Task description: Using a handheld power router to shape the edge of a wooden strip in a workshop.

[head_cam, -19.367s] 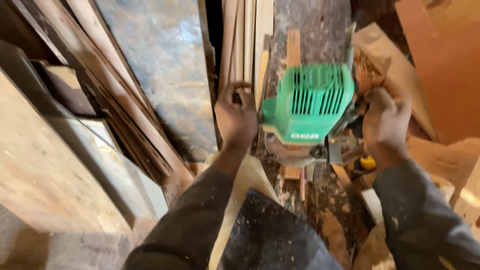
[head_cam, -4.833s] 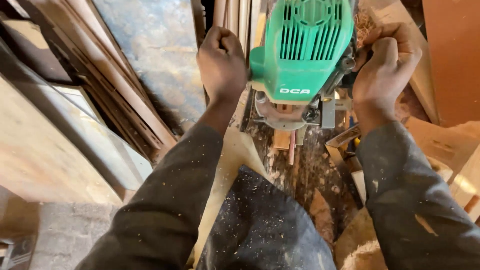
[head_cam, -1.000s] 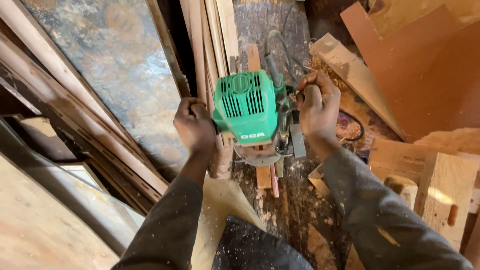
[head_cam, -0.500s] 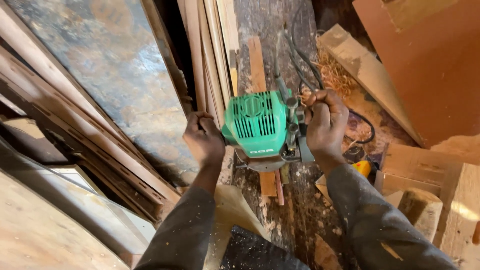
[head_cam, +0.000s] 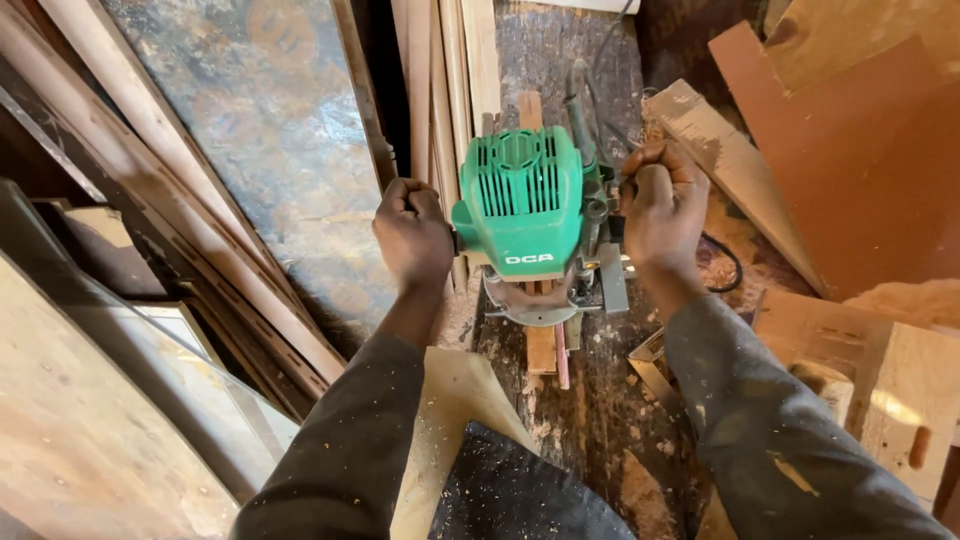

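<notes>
head view: the green router point(head_cam: 528, 205) stands upright on a narrow wood strip point(head_cam: 541, 345) that runs along the dark bench point(head_cam: 600, 420), between both hands. the left hand point(head_cam: 412, 235) is clenched tight around the router's left handle, just beside the green housing. the right hand point(head_cam: 662, 210) is curled shut on the right handle, fingers wrapped over it, with the black cord point(head_cam: 722, 270) looping just right of it. left of the router, upright slats point(head_cam: 450, 80) stand close. right of it, wood offcuts point(head_cam: 730, 170) crowd near. the strip shows ahead of and behind the router's base.
</notes>
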